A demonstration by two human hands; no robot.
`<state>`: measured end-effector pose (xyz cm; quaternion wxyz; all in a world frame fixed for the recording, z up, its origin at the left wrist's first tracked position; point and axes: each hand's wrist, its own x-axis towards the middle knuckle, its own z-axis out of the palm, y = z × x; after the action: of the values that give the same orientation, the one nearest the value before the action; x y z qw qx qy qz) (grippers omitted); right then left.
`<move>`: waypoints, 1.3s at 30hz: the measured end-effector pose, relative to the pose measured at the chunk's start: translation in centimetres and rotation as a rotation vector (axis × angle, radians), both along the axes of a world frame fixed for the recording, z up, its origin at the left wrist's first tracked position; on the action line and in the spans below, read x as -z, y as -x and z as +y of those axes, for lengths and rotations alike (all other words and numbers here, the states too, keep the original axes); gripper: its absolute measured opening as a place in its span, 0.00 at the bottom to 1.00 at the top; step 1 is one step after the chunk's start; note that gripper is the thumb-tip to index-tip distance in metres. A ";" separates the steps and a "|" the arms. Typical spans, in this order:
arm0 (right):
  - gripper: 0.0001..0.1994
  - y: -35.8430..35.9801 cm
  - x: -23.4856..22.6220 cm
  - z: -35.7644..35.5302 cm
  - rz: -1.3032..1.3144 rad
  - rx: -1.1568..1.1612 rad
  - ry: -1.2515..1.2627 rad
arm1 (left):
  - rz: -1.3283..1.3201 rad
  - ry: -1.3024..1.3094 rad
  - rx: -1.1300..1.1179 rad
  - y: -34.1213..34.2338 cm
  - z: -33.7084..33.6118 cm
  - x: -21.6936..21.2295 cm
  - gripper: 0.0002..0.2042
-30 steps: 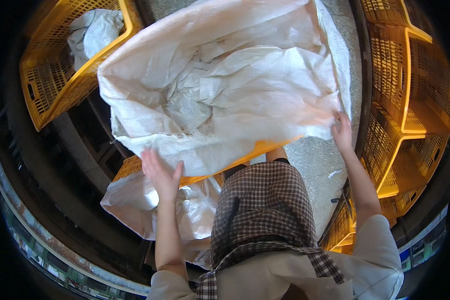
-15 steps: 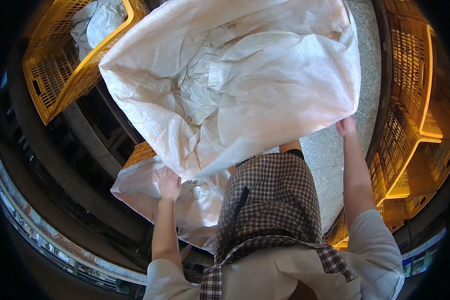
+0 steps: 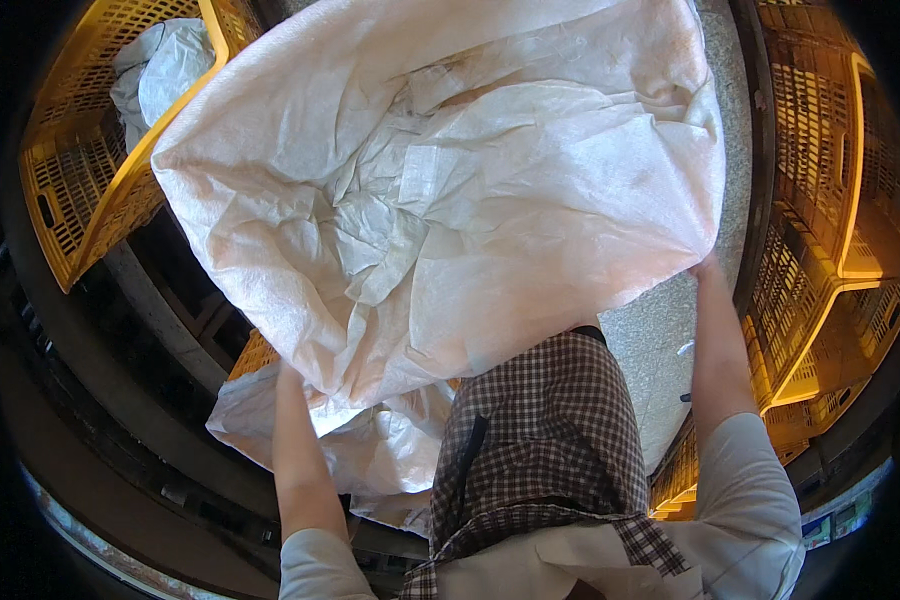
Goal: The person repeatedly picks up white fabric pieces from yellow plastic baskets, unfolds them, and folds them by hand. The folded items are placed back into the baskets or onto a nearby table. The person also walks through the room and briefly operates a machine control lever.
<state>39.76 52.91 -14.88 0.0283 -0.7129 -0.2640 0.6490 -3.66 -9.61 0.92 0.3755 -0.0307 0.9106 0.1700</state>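
Observation:
A big white woven sack [image 3: 550, 220] is spread wide in front of me, its mouth facing up and its creased inside showing. My right hand [image 3: 707, 268] grips the sack's near right corner, with the fingers hidden behind the cloth. Under the near left rim goes my left hand [image 3: 289, 378]; it holds the sack from below, and its fingers are covered too. Beneath that rim, beside my apron, lies a second white sack [image 3: 395, 450], crumpled, with part of a yellow crate [image 3: 255, 352] showing next to it.
At the upper left stands a yellow slotted crate [image 3: 60, 190] with a whitish plastic bundle [image 3: 173, 72] inside. Stacked yellow crates [image 3: 805, 290] line the right side. Grey speckled floor [image 3: 650, 370] shows between them and my checked apron [image 3: 550, 430]. Dark beams run along the left.
The sack's left side has moved left and toward me, spreading wider. My left hand has gone from the rim to underneath it, and the right hand is now more covered by the cloth.

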 end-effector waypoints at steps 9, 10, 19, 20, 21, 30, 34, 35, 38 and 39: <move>0.25 14.6 -7.9 7.4 -0.007 -0.704 -0.299 | 0.352 -0.342 -0.251 3.1 13.2 -6.3 0.22; 0.24 15.9 -8.4 7.2 -0.114 -0.758 -0.292 | 0.346 -0.271 -0.321 3.4 13.5 -5.6 0.19; 0.20 23.1 -14.2 -6.4 0.413 -0.937 0.120 | 0.640 0.065 -0.214 13.0 -1.6 -13.1 0.17; 0.19 24.9 -14.2 -10.2 0.418 -0.979 0.098 | 0.744 0.252 -0.335 13.7 -3.2 -15.4 0.19; 0.17 27.0 -14.2 -14.2 0.388 -1.072 0.047 | 0.786 0.495 -0.504 14.5 -4.1 -17.0 0.22; 0.21 39.3 -21.1 -38.5 0.339 -1.254 -0.031 | 0.597 -0.270 -0.260 5.6 4.8 -10.1 0.22; 0.19 39.7 -21.5 -38.8 0.335 -1.216 -0.075 | 0.362 -0.268 -0.175 1.0 9.5 -8.4 0.21; 0.19 39.7 -21.3 -38.6 0.342 -1.243 -0.010 | 0.291 -0.276 -0.196 0.3 10.1 -8.6 0.20; 0.18 40.1 -20.4 -38.8 0.380 -1.257 -0.031 | 0.269 -0.374 -0.323 0.0 10.9 -8.3 0.19; 0.18 40.3 -20.3 -39.2 0.384 -1.289 -0.050 | 0.251 -0.440 -0.346 0.2 11.0 -8.0 0.18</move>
<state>-0.53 13.70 5.41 -0.3020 -0.2837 -0.6421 0.6450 -3.86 1.34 8.96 0.2230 -0.0821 0.8724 0.4272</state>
